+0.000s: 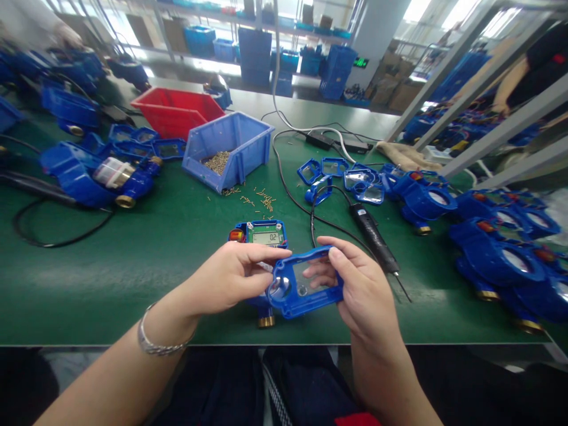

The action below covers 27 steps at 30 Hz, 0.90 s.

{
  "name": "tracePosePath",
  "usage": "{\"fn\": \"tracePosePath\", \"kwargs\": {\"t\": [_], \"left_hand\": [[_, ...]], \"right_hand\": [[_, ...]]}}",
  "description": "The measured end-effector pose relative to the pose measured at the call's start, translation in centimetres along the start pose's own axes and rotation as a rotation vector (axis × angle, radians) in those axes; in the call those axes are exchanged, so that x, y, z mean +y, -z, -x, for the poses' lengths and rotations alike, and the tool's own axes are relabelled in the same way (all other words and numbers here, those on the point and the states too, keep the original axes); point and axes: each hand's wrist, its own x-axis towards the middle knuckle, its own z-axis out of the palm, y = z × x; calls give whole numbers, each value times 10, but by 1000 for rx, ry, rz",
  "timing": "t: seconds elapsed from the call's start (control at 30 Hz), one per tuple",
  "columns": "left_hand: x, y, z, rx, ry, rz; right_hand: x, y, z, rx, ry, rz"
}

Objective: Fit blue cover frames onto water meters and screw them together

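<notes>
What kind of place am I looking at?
Most likely a factory assembly area: several similar blue meters on a green bench, a bin of small brass-coloured screws, and what looks like a power screwdriver.

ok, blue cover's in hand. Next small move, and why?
Probably lower the blue cover onto the meter and line up the edges. The right hand holds its right end, the left hand is at its left end, and the meter sits just beyond with its display uncovered. Whether the cover fits, I can't confirm from here.
</notes>
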Motion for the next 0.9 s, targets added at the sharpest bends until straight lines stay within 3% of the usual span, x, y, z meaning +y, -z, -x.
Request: {"fn": "tracePosePath", "kwargs": {"t": [0.33, 0.53, 0.73, 0.9], "left_hand": [[0, -1, -1, -2, 37, 142], [-3, -6, -1, 66, 25, 115], [-6, -1, -1, -66, 46, 279], [-8, -5, -3, -65, 43, 304]], "right_hand": [[2, 0, 1, -18, 11, 5], [3, 1, 1, 4, 29, 32], [2, 1, -1, 4, 6, 11], [3, 2, -1, 18, 14, 23]]}}
